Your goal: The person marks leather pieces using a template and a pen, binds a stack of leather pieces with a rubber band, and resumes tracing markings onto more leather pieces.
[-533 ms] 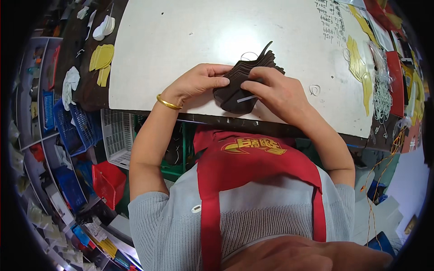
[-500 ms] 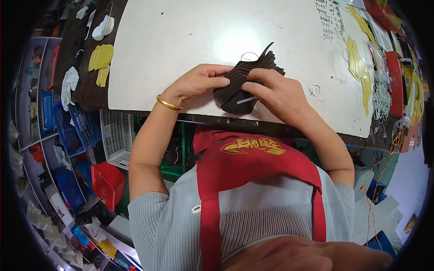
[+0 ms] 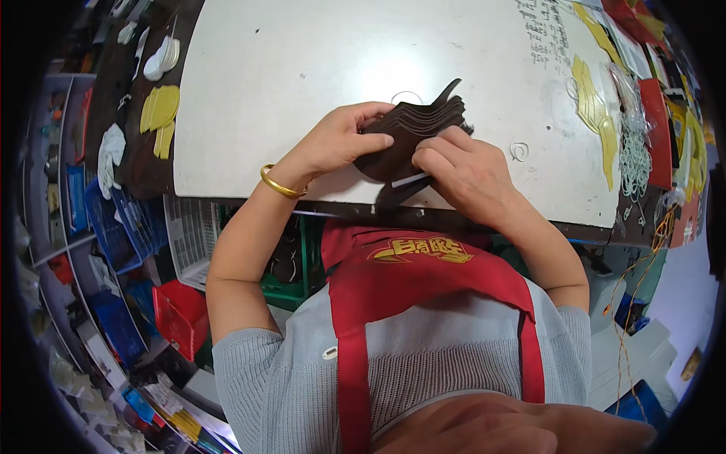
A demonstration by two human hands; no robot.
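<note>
My left hand point(image 3: 344, 140) is closed round a stack of dark brown cut pieces point(image 3: 408, 129), its thumb lying on top. The pieces look like thin leather or fabric, fanned out at the far right, with one narrow end standing up. At the right side of the stack my right hand point(image 3: 469, 170) is closed, fingertips pressed together against the pieces. A narrow white strip point(image 3: 411, 180) shows just below its fingers. A loose dark brown piece point(image 3: 395, 197) hangs under the strip by the table's front edge. What the right fingertips pinch is partly hidden.
The white tabletop point(image 3: 287, 68) lies under my hands. Yellow templates point(image 3: 160, 113) are at its left, with more yellow templates point(image 3: 594, 106) at its right. Pale cords point(image 3: 637, 163) hang beside a red box point(image 3: 655, 132). Below left stand blue baskets point(image 3: 113, 223) and a red bin point(image 3: 181, 318).
One dark piece has dropped lower, toward the table's front edge, apart from the stack. My right hand has shifted slightly down and right; the left thumb still presses the stack.
</note>
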